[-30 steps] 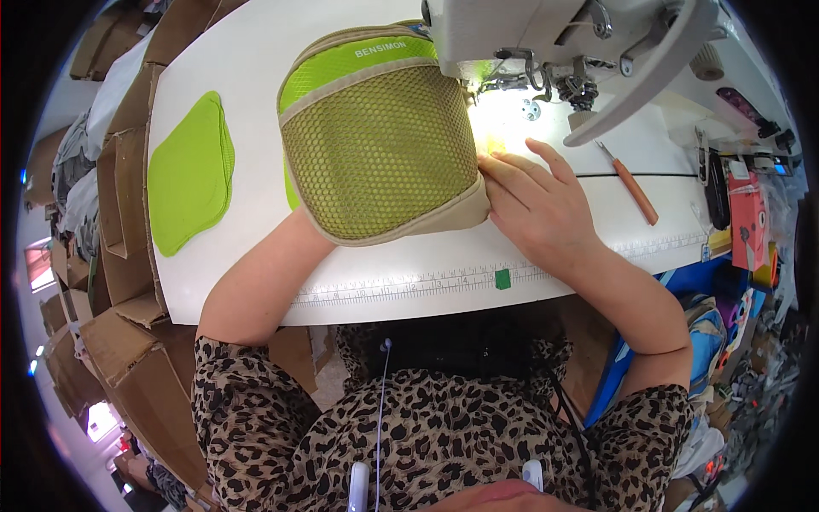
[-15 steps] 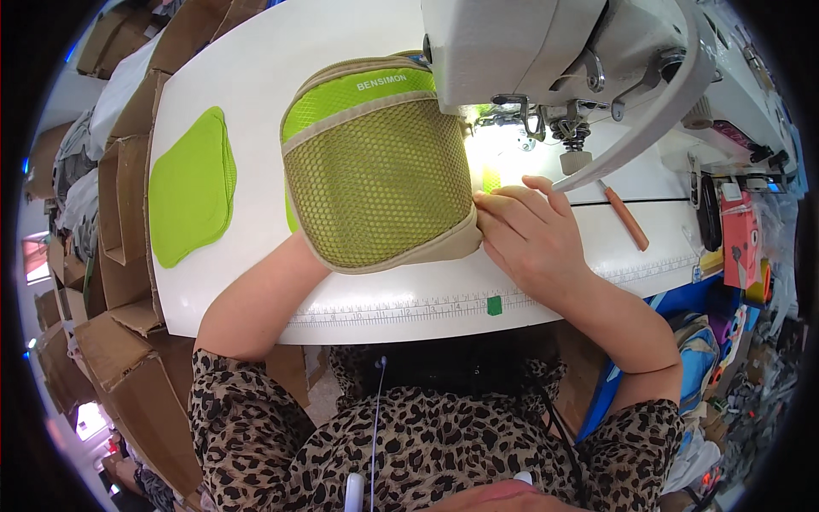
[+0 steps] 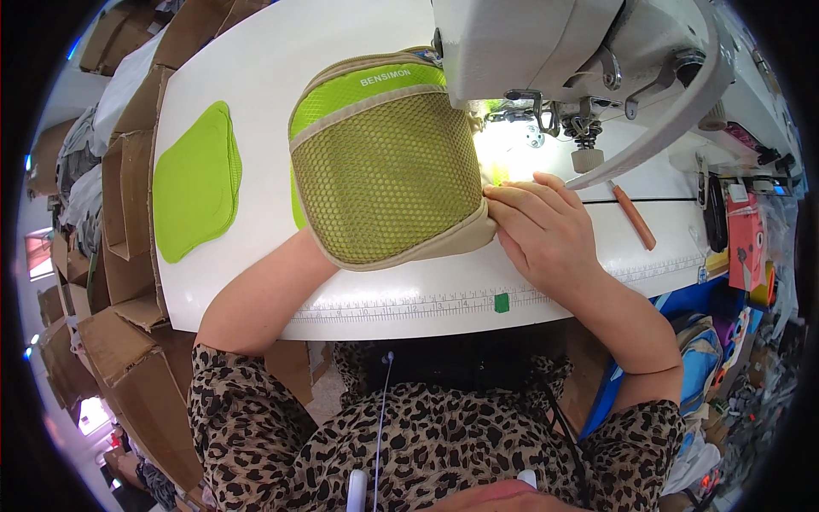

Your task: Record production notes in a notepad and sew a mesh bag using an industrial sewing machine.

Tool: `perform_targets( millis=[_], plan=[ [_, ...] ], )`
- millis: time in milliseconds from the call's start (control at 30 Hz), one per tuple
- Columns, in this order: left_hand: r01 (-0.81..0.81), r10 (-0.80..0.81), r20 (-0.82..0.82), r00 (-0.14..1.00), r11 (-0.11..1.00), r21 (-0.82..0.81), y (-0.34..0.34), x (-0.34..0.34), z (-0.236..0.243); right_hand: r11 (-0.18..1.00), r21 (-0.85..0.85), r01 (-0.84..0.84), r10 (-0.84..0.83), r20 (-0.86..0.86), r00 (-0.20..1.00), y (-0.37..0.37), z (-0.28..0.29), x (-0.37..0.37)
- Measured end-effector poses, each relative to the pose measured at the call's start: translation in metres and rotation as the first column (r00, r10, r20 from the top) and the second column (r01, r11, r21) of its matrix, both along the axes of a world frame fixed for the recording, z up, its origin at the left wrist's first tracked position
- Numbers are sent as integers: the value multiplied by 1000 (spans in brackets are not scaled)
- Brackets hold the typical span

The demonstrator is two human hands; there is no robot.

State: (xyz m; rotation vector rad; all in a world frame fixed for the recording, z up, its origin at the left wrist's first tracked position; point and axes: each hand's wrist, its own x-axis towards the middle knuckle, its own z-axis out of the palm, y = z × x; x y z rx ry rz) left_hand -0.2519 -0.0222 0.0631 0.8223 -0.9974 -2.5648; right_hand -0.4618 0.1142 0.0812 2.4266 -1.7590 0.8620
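Note:
A boxy lime-green bag [image 3: 388, 179] with a beige mesh front pocket and beige trim stands at the sewing machine [image 3: 529, 51]. Its right side lies against the lit needle area, where the seam is partly hidden by the machine head. My right hand [image 3: 546, 224] is closed at the bag's lower right edge, fingertips pinching the trim beside the light. From the lower left my left forearm [image 3: 271, 294] reaches in behind the bag. That hand and its fingers are hidden by the bag.
Lime-green fabric panels [image 3: 196, 183] lie stacked on the white table [image 3: 264, 111] at left. An orange-handled tool [image 3: 634, 218] rests right of my right hand. A ruler strip [image 3: 409, 305] runs along the near edge. Cardboard boxes [image 3: 128, 196] line the left side.
The view has shifted slightly, so table and machine sit a little farther right. The bag and both arms keep nearly the same placement, with my right hand still at the bag's edge.

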Motion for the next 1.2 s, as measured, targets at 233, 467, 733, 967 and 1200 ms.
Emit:
perform_targets(
  millis=[233,467,733,967,1200],
  plan=[
    [444,-217,388,896,383,-810,23,-3,16,1000,4,19,-19,62,998,-1,-1,-5],
    [603,-72,638,766,-264,-753,39,-10,32,1000,-4,11,-10,103,995,0,-2,-6],
    [569,-45,614,788,-326,-755,41,-4,34,1000,10,-2,2,26,1000,2,0,-2],
    [541,-24,588,809,-362,-759,47,-4,37,999,-9,-52,52,15,999,4,-1,-1],
    [603,-24,654,756,-364,-710,50,-5,40,998,-15,-57,57,34,998,2,0,-1]
  ],
)
